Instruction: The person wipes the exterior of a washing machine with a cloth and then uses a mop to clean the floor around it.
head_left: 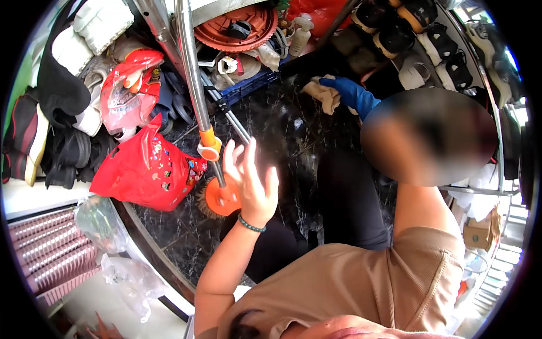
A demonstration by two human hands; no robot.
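Note:
My left hand point(254, 183), bare with a beaded bracelet point(252, 225) at the wrist, is raised with its fingers apart and holds nothing. Close beside it stands a metal pole with an orange joint point(209, 144), which leads down to a round orange brush head point(222, 198) with bristles on the floor. My right hand point(354, 95) wears a blue rubber glove and grips a beige cloth point(326, 96) near the dark marbled floor. A blurred patch covers part of my right forearm.
A red plastic bag point(153, 169) and several shoes point(68, 152) lie at left. More shoes point(395, 37) fill a rack at upper right. At the back, a brown round lid point(237, 25) sits above a blue crate point(248, 86). Clear plastic bags point(131, 277) lie at lower left.

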